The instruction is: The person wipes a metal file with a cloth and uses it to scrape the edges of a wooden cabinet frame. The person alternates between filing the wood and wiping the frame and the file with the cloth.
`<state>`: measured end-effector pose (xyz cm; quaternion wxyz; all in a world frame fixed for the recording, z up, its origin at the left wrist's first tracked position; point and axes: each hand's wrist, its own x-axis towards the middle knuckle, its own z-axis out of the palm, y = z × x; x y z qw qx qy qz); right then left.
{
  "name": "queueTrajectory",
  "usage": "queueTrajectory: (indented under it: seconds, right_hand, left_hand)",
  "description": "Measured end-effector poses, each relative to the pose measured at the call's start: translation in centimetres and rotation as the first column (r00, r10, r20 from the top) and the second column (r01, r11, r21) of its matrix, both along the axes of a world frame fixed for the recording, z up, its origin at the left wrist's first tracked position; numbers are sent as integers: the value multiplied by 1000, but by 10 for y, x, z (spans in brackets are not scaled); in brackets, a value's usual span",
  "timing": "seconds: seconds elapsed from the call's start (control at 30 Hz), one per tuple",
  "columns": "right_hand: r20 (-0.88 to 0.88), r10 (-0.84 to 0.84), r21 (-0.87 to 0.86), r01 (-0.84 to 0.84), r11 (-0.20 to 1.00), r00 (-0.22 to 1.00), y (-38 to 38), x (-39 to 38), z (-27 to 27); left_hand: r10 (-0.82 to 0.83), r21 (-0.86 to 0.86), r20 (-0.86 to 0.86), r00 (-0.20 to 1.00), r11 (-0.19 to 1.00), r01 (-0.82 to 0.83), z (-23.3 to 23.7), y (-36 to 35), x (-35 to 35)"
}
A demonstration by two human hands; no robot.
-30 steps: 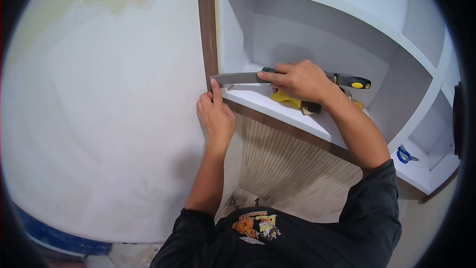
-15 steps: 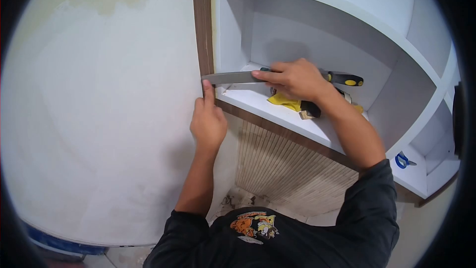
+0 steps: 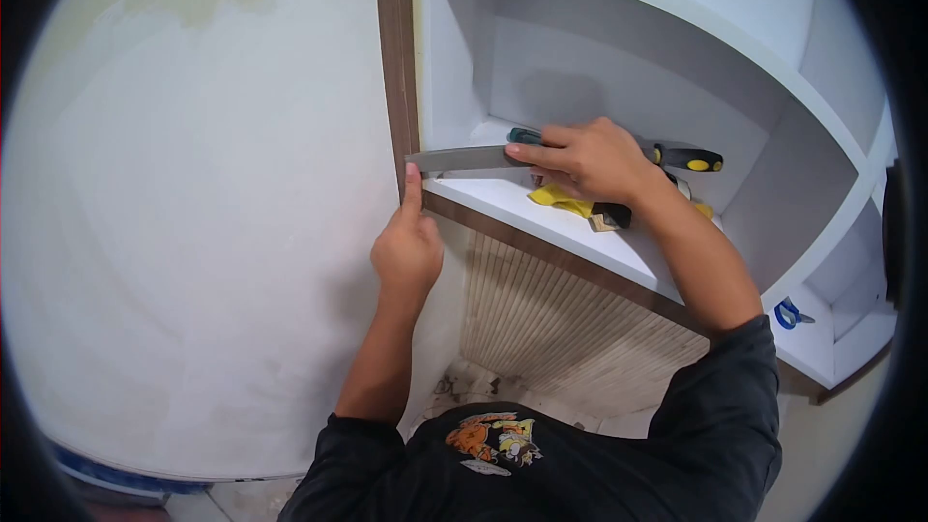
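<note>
A flat metal file [image 3: 464,159] lies across the corner where the dark wood-look trim [image 3: 397,58] meets the white shelf [image 3: 483,195]. My right hand [image 3: 599,166] is closed over the middle of the file, with a finger along the blade. Its black-and-yellow handle sticks out to the right, beyond the hand. Against the file's left tip, my left hand [image 3: 408,246] presses one outstretched finger; its other fingers are curled. Below my right hand, a yellow cloth-like piece [image 3: 563,200] and a small dark block-like item [image 3: 609,217] rest on the shelf.
A teal-handled tool [image 3: 523,136] lies partly hidden behind my right hand. Blue-handled scissors [image 3: 790,313] sit in the right-hand compartment. A patchy white wall [image 3: 203,232] stands at left, and a ribbed panel [image 3: 551,309] is below the shelf.
The file and my right hand have shifted slightly right, drawing the file's tip back across the trim. My left finger stays at the tip.
</note>
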<state>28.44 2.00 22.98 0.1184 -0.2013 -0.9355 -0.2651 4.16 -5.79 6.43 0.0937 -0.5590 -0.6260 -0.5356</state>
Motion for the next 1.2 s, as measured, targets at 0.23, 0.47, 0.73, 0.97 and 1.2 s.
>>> queueTrajectory:
  seconds: [0.23,0.47,0.73,0.97,1.2]
  right_hand:
    - [-4,39,27,-39,999,999,6,-12,-6]
    - [57,64,16,-65,998,996,12,-17,-7]
    - [98,76,6,-77,997,992,13,-20,-2]
    - [88,83,-47,-79,996,993,8,-6,7]
    - [70,200,73,-205,976,977,23,-30,-1]
  left_hand:
    - [49,-52,37,998,998,-47,-9,2,-13]
    - [29,20,33,999,999,-30,-22,3,-10]
    - [2,28,-14,1000,1000,-1,-33,3,-9]
    - [-48,-21,3,999,999,48,-36,-3,-7]
    - [-2,-93,31,1000,996,5,-42,-6,-16]
